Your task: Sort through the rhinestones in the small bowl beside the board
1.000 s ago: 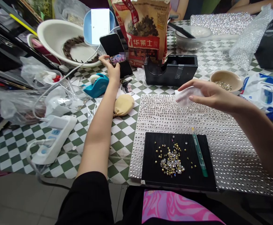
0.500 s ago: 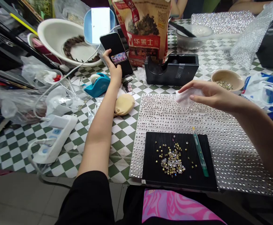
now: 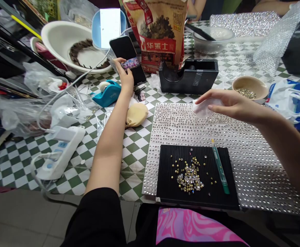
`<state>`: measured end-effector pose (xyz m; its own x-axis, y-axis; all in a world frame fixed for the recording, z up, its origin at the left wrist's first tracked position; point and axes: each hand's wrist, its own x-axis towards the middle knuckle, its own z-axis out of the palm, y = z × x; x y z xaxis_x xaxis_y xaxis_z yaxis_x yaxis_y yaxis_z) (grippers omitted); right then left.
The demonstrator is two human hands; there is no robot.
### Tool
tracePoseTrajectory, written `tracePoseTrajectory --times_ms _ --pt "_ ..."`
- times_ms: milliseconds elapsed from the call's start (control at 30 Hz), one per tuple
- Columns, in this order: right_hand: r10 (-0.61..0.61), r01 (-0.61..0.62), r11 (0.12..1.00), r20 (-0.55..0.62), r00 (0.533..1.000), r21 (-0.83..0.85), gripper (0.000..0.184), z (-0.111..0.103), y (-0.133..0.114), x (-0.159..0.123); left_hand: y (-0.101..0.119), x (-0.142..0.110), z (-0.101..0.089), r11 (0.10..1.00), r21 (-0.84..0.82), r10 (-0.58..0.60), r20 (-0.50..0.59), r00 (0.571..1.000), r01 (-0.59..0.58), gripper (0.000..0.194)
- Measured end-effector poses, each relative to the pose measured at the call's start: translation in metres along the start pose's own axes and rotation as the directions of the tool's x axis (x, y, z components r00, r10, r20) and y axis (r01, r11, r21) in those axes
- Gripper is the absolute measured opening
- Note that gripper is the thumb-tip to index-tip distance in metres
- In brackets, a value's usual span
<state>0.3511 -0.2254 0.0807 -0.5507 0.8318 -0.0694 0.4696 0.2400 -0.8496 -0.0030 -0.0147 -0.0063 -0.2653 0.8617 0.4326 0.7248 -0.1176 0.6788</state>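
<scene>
My left hand [image 3: 125, 76] reaches out to the smartphone [image 3: 139, 74], which leans upright by the paper bag. Its fingers are at the phone's left edge and the thumb lies over the lit picture on the screen. My right hand [image 3: 226, 103] pinches a crumpled white wipe [image 3: 204, 109] just over the far part of a sheet set with rows of rhinestones [image 3: 170, 127]. On the near part of that sheet lies a black ridged tray [image 3: 166, 188] with loose rhinestones [image 3: 189, 178] heaped in the middle. A green-capped clear pen [image 3: 220, 168] rests on the tray's right side.
Behind the sheet stand a black tape dispenser [image 3: 188, 80] and a printed paper bag [image 3: 162, 34]. A bowl of rhinestones [image 3: 250, 84] and a wipes pack [image 3: 294, 99] are at right. Left are a blue dispenser [image 3: 108, 94], a beige pouch [image 3: 137, 115] and a power strip [image 3: 62, 151].
My left thumb and fingers have shifted slightly on the phone, and the picture on its screen differs. My right hand with the wipe has barely moved.
</scene>
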Motion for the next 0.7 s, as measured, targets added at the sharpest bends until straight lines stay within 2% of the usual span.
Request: tracePoseTrajectory --times_ms 100,233,367,500,567,633,700 --pt "0.007 -0.006 1.000 -0.004 1.000 0.015 0.027 0.000 -0.001 0.000 -0.003 0.000 -0.001 0.996 -0.066 0.064 0.001 0.998 -0.063 0.052" --pt "0.018 -0.018 1.000 -0.003 1.000 0.012 0.029 0.002 -0.002 0.001 -0.010 0.006 0.004 0.982 -0.167 0.089 -0.023 0.996 -0.092 0.064" --pt "0.001 -0.001 1.000 -0.043 0.999 -0.007 0.033 0.003 0.000 0.002 -0.024 0.019 0.016 0.936 -0.334 0.089 -0.083 0.993 -0.112 0.076" --pt "-0.011 0.010 1.000 -0.054 0.999 -0.014 0.034 0.004 0.003 0.002 -0.034 0.025 0.025 0.882 -0.429 0.147 -0.139 0.979 -0.194 0.085" --pt "-0.016 0.015 1.000 -0.050 0.999 -0.012 0.034 0.004 0.003 0.003 -0.036 0.025 0.026 0.871 -0.435 0.169 -0.173 0.970 -0.229 0.080" --pt "-0.021 0.020 1.000 -0.050 0.999 -0.021 0.034 0.004 0.003 0.003 -0.036 0.024 0.026 0.870 -0.427 0.174 -0.201 0.964 -0.246 0.061" --pt "-0.027 0.026 0.999 -0.049 0.998 -0.029 0.033 0.004 0.002 0.003 -0.035 0.024 0.025 0.878 -0.419 0.159 -0.199 0.967 -0.231 0.052"
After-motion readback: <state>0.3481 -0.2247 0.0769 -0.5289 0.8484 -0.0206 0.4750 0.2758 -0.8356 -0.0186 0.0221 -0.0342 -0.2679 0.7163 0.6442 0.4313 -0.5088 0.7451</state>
